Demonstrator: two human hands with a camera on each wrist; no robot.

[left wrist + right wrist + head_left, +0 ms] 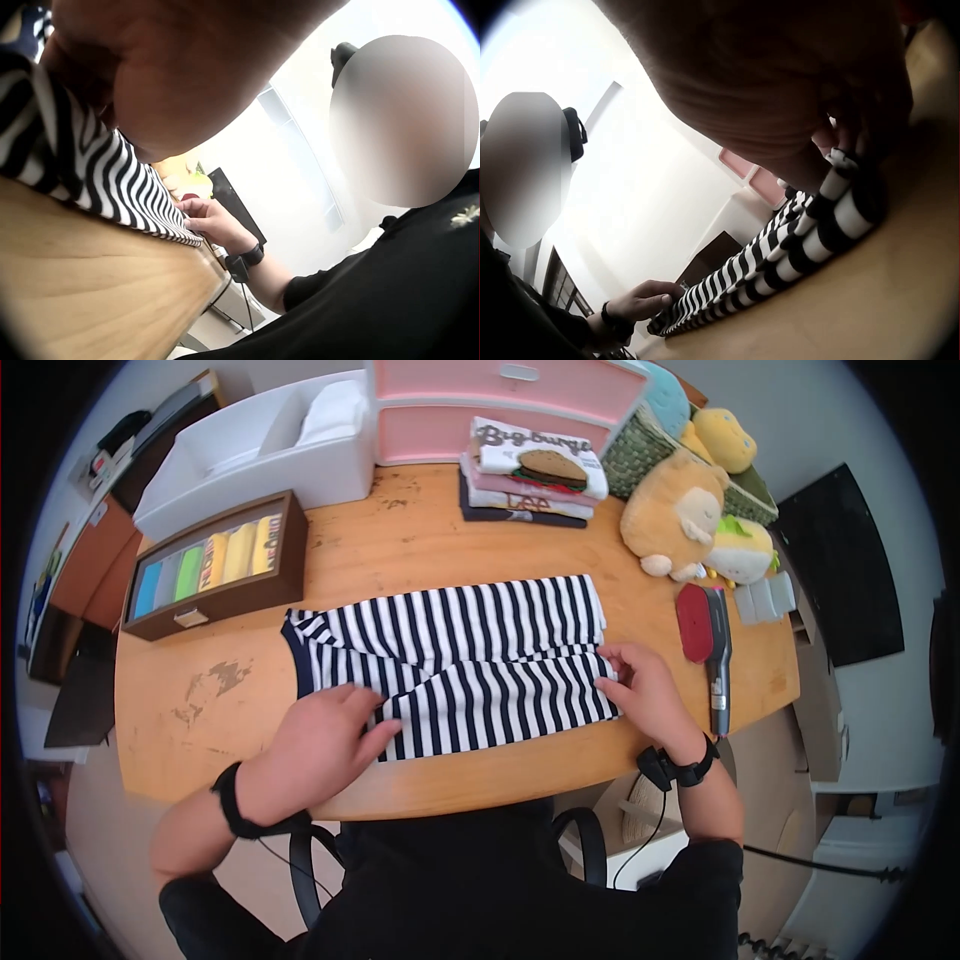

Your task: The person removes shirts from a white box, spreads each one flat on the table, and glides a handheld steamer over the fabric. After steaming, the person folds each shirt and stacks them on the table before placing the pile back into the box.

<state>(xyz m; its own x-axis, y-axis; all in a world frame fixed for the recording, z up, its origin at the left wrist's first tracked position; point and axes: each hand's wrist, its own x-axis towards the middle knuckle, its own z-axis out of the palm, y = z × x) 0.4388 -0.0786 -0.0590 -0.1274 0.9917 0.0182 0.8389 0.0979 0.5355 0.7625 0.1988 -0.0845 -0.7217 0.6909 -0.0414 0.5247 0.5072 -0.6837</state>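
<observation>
A black-and-white striped garment (500,700) lies on the wooden table, its near side folded over toward the middle and its dark neckband at the left. The left hand (325,745) pinches the near layer by the neck end, thumb and fingers around the cloth. At the opposite end the right hand (645,695) pinches the hem edge; in the right wrist view its fingertips hold the rolled striped edge (840,161). The left wrist view shows the left hand (172,75) over the stripes (120,180), its fingertips mostly hidden.
Folded shirts (530,475) are stacked at the back, before pink drawers (430,435). A brown box (290,560) with rolled cloths and a white bin (350,480) stand back left. Plush toys (665,510) and a red-and-black brush (718,650) are at the right.
</observation>
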